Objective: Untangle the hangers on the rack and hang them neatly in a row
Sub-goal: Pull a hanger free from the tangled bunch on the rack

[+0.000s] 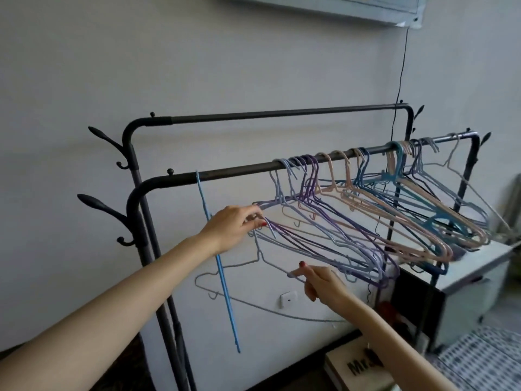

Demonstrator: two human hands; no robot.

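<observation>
A black clothes rack has a front rail carrying several thin hangers in purple, lilac, pink and blue. They crowd the rail's right half and their arms cross each other. My left hand pinches the left tips of the purple hanger bunch. My right hand pinches the upper wire of a pale grey hanger that hangs below the bunch, off the rail. A light blue hanger hangs edge-on from the rail's left part.
A second, higher rail runs behind with nothing on it. Coat hooks stick out at the rack's left post. A white cabinet stands at the right, a cardboard box on the floor below. A black cable runs down the wall.
</observation>
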